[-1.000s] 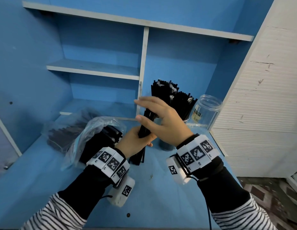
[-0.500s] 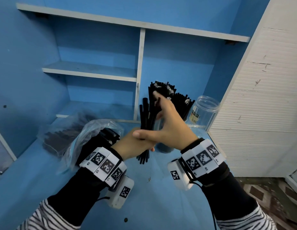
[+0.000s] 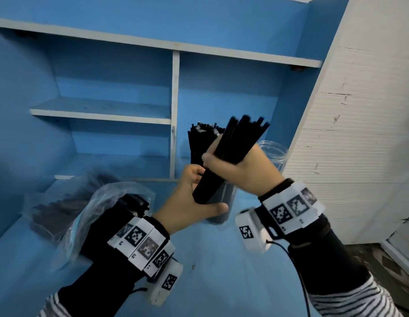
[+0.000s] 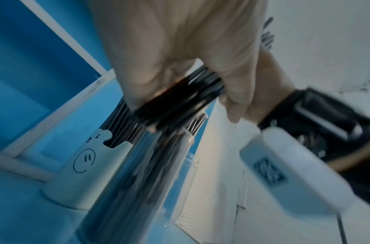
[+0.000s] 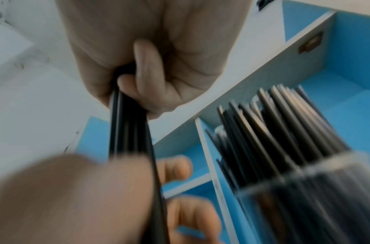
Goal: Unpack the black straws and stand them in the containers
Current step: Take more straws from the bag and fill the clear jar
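A bundle of black straws (image 3: 235,143) is held tilted above the blue table, tops leaning right. My right hand (image 3: 244,170) grips it round the middle. My left hand (image 3: 187,202) cups its lower end, thumb beneath and fingers curled round the far side. Behind the hands, a tall clear container (image 3: 224,202) stands packed with black straws (image 3: 200,138). The left wrist view shows that clear container (image 4: 138,181) beside a white smiley-face cup (image 4: 83,165) that also holds straws. An empty clear jar (image 3: 273,154) stands to the right.
An opened plastic bag with more black straws (image 3: 121,202) lies left of my left forearm, and a second bag of straws (image 3: 59,211) lies farther left. Blue shelves (image 3: 103,110) rise behind. A white ribbed panel (image 3: 359,133) closes the right side.
My right hand has closed round the bundle and raised it, tipping its tops to the right. My left hand has slid down to the bundle's lower end.
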`<state>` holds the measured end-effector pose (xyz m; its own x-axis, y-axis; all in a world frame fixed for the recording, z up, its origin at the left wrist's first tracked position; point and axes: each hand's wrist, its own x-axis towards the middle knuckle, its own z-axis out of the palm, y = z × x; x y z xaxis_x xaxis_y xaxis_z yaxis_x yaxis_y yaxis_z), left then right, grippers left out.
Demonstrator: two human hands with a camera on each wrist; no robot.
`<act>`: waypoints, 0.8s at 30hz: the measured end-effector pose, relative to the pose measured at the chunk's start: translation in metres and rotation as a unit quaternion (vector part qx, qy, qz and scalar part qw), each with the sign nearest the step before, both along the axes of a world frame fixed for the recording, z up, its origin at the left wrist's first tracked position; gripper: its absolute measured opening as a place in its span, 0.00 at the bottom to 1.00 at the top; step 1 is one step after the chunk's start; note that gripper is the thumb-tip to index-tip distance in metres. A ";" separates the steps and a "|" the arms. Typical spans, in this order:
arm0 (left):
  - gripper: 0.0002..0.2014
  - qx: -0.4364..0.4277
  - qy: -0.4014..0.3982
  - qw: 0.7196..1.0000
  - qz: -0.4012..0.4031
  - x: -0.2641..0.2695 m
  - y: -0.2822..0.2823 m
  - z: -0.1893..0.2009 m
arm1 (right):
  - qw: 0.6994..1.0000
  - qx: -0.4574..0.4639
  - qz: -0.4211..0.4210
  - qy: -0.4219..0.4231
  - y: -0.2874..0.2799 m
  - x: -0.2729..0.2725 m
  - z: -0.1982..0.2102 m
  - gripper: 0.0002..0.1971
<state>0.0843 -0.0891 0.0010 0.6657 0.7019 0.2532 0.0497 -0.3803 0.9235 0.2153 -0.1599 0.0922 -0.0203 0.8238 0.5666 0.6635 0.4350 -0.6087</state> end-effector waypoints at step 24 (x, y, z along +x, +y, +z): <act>0.40 0.028 0.029 0.996 0.075 0.056 0.038 -0.021 | 0.990 -0.039 -0.132 0.013 0.037 0.059 0.033 0.06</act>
